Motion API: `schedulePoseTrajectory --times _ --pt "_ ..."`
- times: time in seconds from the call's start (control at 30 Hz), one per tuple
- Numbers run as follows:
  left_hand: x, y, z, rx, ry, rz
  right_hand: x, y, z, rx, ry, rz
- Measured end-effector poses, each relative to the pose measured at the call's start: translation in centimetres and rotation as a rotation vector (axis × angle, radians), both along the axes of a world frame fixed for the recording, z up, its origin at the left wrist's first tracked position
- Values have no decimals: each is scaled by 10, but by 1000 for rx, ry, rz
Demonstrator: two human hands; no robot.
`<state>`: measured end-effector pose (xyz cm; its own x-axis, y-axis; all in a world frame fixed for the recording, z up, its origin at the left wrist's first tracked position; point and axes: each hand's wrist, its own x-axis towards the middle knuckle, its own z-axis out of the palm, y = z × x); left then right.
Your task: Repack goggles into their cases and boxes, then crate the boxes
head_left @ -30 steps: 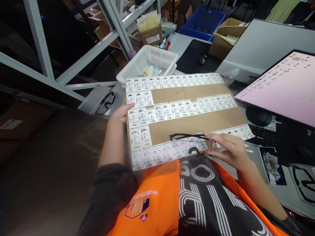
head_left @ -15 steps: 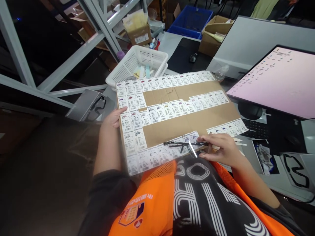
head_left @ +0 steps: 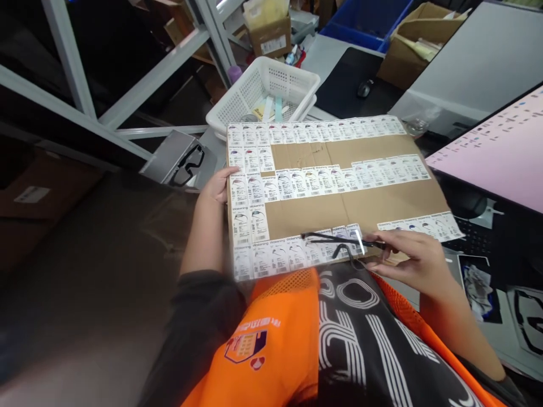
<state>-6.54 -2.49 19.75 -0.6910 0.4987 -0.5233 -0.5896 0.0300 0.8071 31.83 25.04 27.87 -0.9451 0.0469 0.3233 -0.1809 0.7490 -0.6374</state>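
Observation:
A brown cardboard sheet (head_left: 339, 206) lies across my lap, with several rows of white product labels (head_left: 297, 183) stuck on it. My left hand (head_left: 218, 185) grips the sheet's left edge, thumb on top. My right hand (head_left: 413, 257) is closed on a pair of black-framed glasses (head_left: 335, 243) with clear lenses, held over the sheet's near edge above the lowest row of labels.
A white perforated basket (head_left: 271, 90) stands behind the sheet. A grey glasses box (head_left: 176, 161) lies to the left, under a metal rack (head_left: 139, 90). A monitor (head_left: 500, 150), a keyboard and glasses packaging are on the right. Cardboard boxes, a blue bin and a mouse are farther back.
My right hand has shifted the glasses slightly and tilted them over the bottom labels. My view has swung a little. My left hand keeps its hold on the sheet.

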Motion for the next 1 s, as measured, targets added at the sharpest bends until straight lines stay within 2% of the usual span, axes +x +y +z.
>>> schedulePoseTrajectory --times 0.1,0.2,0.3,0.4,0.6,0.7,0.8,1.0 --pt "9 -4 0 44 -51 19 -2 15 -23 -50 -19 -105" --pt "21 -18 0 56 -55 56 -7 30 -57 -319 -74 -233" --pt "40 -41 -1 30 -11 76 -11 39 -87 -593 -115 -352" --pt "73 -65 -1 -60 20 59 -13 42 -103 -658 -132 -424" --pt "174 -91 1 -266 105 23 -14 42 -111 -703 -104 -430" --pt "212 -93 3 -483 270 37 -15 41 -112 -649 -91 -416" --pt "228 -91 9 -664 440 29 -16 39 -112 -617 -88 -423" --pt "232 -79 15 -818 527 -3 -17 37 -108 -636 -109 -442"
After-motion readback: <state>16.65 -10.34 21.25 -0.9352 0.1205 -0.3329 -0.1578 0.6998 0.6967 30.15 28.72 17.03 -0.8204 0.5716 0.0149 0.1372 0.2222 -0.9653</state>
